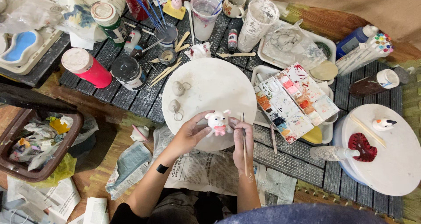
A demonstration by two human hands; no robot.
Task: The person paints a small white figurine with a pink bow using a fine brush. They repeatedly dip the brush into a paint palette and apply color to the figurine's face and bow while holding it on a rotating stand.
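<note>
Pinching a glossy white-and-pink pig figurine [218, 122], left hand [189, 134]; right hand [242, 147] fingers around thin brush [244, 138].

pig figurine's [218, 122] back behind fingers [202, 119]

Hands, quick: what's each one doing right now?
Left hand: closed around the small pig figurine.
Right hand: closed on a thin paintbrush, also touching the pig.

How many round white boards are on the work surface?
2: one round white board in the middle, under the hands holding the pig figurine; another at right, carrying a red heart piece.
</note>
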